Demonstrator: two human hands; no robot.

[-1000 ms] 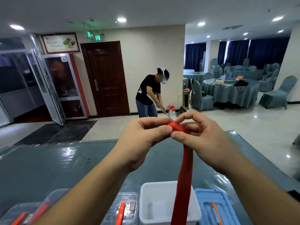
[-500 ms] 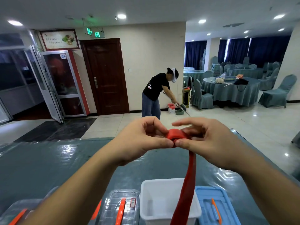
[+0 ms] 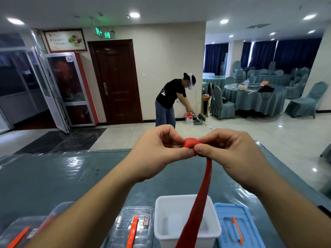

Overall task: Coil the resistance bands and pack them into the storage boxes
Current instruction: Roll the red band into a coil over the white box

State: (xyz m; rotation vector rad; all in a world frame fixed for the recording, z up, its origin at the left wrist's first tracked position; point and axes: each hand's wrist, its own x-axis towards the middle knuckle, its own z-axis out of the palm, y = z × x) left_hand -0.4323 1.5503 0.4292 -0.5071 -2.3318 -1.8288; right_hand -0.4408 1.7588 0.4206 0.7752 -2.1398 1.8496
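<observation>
Both hands — left hand (image 3: pixel 157 154), right hand (image 3: pixel 231 154) — grip the red band (image 3: pixel 200 194) pinched tight.

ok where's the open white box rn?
In the head view the open white box sits bottom centre on the table, between a clear lidded box on its left and the blue lid on its right, with the red band hanging over it.

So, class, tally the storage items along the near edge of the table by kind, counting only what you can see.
Open white plastic box: 1
Blue plastic lid with orange handle: 1
Clear plastic lids with orange handles: 2
Total: 4
</observation>
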